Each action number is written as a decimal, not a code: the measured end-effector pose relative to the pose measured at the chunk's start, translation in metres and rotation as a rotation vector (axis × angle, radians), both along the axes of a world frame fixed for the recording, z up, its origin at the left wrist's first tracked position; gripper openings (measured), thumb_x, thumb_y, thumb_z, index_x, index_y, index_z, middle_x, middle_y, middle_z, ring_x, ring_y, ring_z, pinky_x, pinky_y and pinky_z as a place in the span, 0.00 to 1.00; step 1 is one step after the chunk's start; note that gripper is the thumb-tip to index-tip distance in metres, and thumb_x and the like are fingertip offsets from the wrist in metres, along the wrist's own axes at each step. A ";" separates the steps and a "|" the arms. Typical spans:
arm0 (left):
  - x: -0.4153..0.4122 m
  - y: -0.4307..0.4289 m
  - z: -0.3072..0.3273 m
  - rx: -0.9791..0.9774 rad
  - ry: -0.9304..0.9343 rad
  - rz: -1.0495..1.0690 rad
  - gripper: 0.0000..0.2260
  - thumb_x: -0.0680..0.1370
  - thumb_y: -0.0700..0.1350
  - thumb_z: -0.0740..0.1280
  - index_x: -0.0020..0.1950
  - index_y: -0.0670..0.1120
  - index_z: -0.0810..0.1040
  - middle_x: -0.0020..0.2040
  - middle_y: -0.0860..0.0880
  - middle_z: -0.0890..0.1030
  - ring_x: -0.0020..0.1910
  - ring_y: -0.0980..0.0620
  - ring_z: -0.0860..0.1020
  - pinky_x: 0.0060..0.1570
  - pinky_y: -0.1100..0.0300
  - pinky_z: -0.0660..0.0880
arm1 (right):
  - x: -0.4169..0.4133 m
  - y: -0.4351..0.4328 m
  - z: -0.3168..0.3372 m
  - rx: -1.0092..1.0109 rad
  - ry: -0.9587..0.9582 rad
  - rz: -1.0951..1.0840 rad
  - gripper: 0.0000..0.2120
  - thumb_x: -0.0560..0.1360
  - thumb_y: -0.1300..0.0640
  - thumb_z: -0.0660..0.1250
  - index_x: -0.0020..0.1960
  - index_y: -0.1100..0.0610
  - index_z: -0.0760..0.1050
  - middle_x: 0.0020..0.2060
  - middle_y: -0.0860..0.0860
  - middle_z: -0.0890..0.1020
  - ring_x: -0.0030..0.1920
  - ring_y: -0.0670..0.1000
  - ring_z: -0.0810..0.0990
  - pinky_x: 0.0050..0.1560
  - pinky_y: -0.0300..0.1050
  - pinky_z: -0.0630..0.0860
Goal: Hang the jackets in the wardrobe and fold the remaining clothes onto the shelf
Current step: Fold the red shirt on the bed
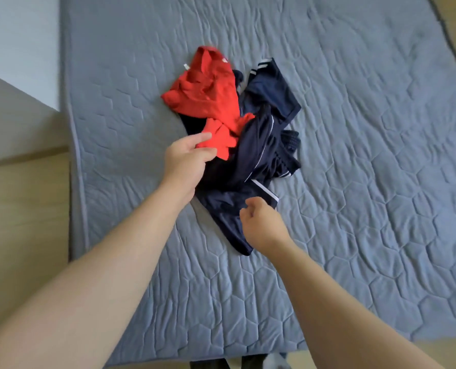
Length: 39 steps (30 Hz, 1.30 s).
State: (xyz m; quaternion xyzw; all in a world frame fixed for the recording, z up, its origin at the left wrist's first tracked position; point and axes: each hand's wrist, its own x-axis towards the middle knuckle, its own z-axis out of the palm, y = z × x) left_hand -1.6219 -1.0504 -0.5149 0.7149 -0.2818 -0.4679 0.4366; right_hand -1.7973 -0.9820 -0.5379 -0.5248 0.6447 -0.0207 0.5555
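navy clothes [259, 145] partly hidden under red garment [208, 94]

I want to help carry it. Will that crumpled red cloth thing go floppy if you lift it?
Probably floppy: the crumpled red fabric garment lies in soft folds. Likely light: the left hand pinches one end. It may tug the tangled navy clothes along.

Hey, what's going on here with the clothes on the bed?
A person leans over a bed with a grey quilted cover, working through a tangled pile of clothes. The left hand grips a fold of the red garment, which lies partly on the navy clothes with white stripes. The right hand is curled at the near edge of the navy fabric; whether it holds any is unclear. Nothing looks folded yet.
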 end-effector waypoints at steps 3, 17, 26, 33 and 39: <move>0.025 0.022 0.111 -0.149 0.060 0.047 0.18 0.66 0.35 0.73 0.54 0.48 0.84 0.40 0.48 0.85 0.42 0.50 0.82 0.51 0.58 0.79 | 0.017 0.002 0.071 -0.093 -0.005 0.042 0.24 0.82 0.50 0.61 0.76 0.55 0.64 0.69 0.54 0.75 0.65 0.55 0.75 0.62 0.47 0.71; 0.111 0.194 0.459 -0.524 -0.297 -0.308 0.21 0.71 0.32 0.71 0.57 0.54 0.84 0.47 0.60 0.85 0.48 0.58 0.82 0.56 0.59 0.79 | 0.142 0.094 0.355 -0.544 -0.004 0.283 0.13 0.78 0.52 0.66 0.62 0.50 0.75 0.55 0.52 0.84 0.57 0.57 0.81 0.48 0.43 0.70; 0.152 0.234 0.505 -0.690 -0.102 -0.066 0.29 0.65 0.31 0.68 0.63 0.50 0.82 0.51 0.53 0.85 0.53 0.54 0.82 0.55 0.55 0.78 | 0.168 0.132 0.417 -0.300 -0.412 -0.014 0.26 0.70 0.61 0.67 0.67 0.56 0.68 0.44 0.53 0.81 0.37 0.50 0.79 0.42 0.47 0.77; 0.163 0.243 0.530 -0.844 -0.385 -0.026 0.29 0.70 0.30 0.69 0.66 0.56 0.79 0.62 0.50 0.80 0.62 0.56 0.80 0.64 0.53 0.78 | 0.194 0.139 0.426 -0.500 -0.164 0.257 0.14 0.70 0.63 0.69 0.56 0.57 0.78 0.48 0.57 0.86 0.48 0.58 0.86 0.53 0.56 0.82; 0.229 0.252 0.551 -0.746 -0.645 0.301 0.25 0.70 0.34 0.72 0.66 0.49 0.81 0.60 0.49 0.81 0.54 0.57 0.81 0.60 0.65 0.77 | 0.181 0.101 0.473 -0.769 0.149 0.205 0.09 0.78 0.59 0.60 0.42 0.58 0.77 0.40 0.57 0.82 0.45 0.62 0.81 0.41 0.47 0.73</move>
